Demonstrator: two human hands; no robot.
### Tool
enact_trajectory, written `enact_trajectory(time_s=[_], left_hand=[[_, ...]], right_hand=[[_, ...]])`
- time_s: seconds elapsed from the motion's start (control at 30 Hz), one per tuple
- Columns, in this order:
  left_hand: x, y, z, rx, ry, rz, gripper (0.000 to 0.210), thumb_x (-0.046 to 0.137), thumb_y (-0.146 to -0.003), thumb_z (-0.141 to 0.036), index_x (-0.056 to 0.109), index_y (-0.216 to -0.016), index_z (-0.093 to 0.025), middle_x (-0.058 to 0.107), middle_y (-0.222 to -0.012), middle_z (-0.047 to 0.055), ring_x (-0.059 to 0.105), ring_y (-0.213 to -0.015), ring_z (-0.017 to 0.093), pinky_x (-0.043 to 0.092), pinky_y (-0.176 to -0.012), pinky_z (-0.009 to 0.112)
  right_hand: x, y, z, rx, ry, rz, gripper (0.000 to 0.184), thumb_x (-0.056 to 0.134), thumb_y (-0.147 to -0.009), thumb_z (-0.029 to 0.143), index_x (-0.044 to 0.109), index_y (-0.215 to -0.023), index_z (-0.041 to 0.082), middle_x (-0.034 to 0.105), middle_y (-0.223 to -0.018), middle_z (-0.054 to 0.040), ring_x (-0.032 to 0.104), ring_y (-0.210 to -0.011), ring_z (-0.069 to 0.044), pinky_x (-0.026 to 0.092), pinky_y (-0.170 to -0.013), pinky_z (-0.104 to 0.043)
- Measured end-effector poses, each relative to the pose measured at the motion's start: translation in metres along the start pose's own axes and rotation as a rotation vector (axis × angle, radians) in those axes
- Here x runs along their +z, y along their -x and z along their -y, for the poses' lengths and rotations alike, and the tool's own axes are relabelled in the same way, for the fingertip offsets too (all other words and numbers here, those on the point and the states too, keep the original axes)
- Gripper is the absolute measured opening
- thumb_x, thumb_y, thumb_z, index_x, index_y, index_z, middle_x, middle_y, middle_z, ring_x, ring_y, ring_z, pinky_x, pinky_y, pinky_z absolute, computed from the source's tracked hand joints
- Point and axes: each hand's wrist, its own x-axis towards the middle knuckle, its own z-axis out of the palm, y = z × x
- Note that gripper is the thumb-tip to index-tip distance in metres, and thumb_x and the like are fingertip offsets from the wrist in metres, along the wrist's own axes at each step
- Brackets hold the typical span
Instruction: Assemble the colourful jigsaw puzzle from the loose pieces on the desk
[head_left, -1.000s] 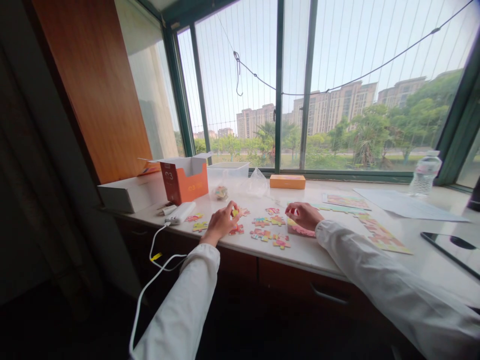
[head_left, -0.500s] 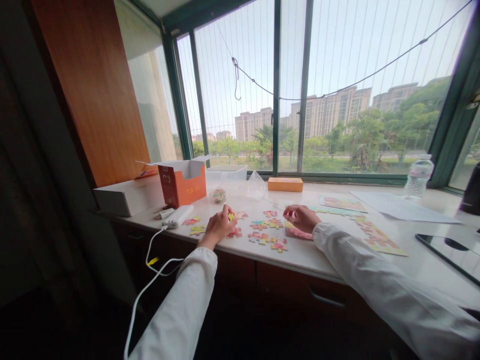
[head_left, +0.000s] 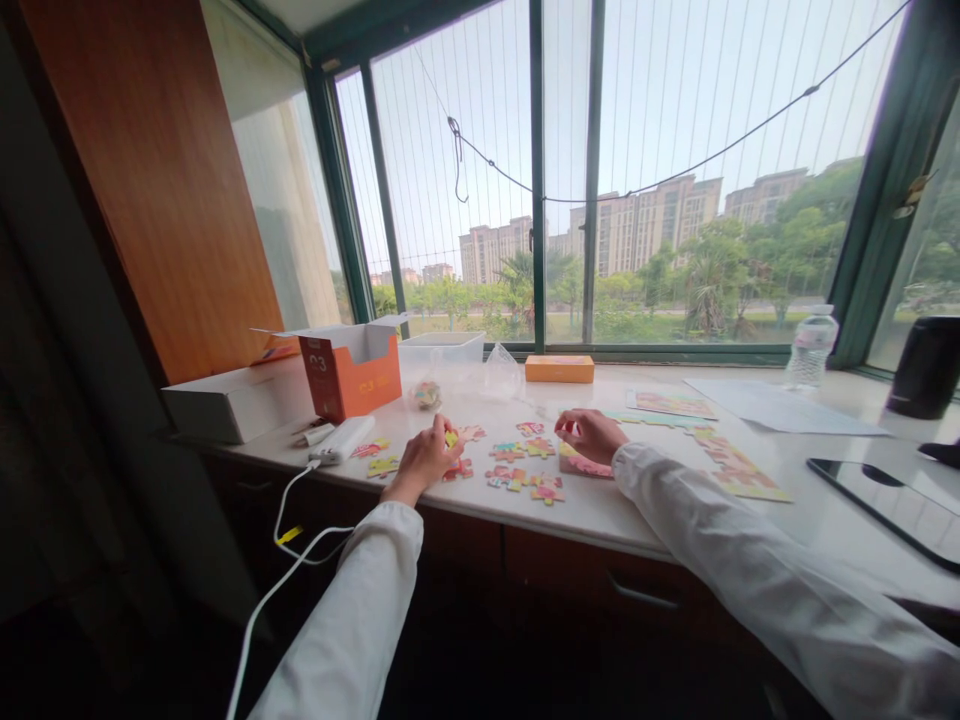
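Observation:
Colourful jigsaw pieces [head_left: 517, 478] lie scattered on a white counter [head_left: 600, 510] below a window. My left hand [head_left: 425, 458] pinches a small yellow puzzle piece [head_left: 451, 438] just above the counter, beside a red piece [head_left: 456, 469]. My right hand [head_left: 591, 434] rests on a joined pink and yellow puzzle section [head_left: 583, 464], with its fingers curled over the far edge. Both arms wear white sleeves.
An open orange box [head_left: 352, 368], a white box [head_left: 225, 402], a clear tub [head_left: 441, 350], a flat orange box [head_left: 559, 368] and a water bottle [head_left: 807, 347] stand at the back. A white power bank [head_left: 341, 440] with cable lies left. Assembled puzzle strips [head_left: 739, 472], paper [head_left: 772, 408] and a tablet [head_left: 881, 495] lie right.
The view has swung slightly right and down, so everything sits further left in frame. Both hands stay over the same pieces with the same grip.

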Motion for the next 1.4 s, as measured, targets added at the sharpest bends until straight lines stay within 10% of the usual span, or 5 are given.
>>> enact_trajectory(time_s=[0.83,1.17,1.4], left_hand=[[-0.002,-0.002,-0.001,-0.053,-0.049,0.012,0.033,0.050,-0.088,-0.046,0.050,-0.110,-0.022,0.072,-0.092,0.008,0.068,-0.090,0.029,0.046,-0.075,0.033],[-0.009,0.001,-0.008,-0.067,-0.050,-0.168,0.032,0.047,-0.091,-0.047,0.050,-0.113,-0.024,0.071,-0.087,0.004,0.069,-0.083,0.023,0.043,-0.067,0.027],[-0.017,0.000,-0.040,0.021,0.044,-0.168,0.036,0.049,-0.089,-0.053,0.051,-0.113,-0.026,0.069,-0.079,-0.001,0.068,-0.073,0.020,0.041,-0.063,0.025]], right_hand=[[-0.010,-0.001,0.006,0.026,0.025,0.014,0.015,0.058,-0.087,0.029,0.072,-0.093,0.025,0.072,-0.089,0.0004,0.061,-0.077,-0.013,0.039,-0.066,-0.023],[-0.037,-0.007,-0.012,0.089,0.146,-0.057,0.019,0.055,-0.089,0.028,0.071,-0.098,0.022,0.072,-0.094,-0.0039,0.063,-0.080,-0.015,0.042,-0.079,-0.027],[-0.041,-0.011,-0.014,0.082,0.065,-0.116,0.017,0.056,-0.088,0.027,0.071,-0.094,0.022,0.072,-0.090,-0.0037,0.062,-0.082,-0.016,0.040,-0.081,-0.028]])
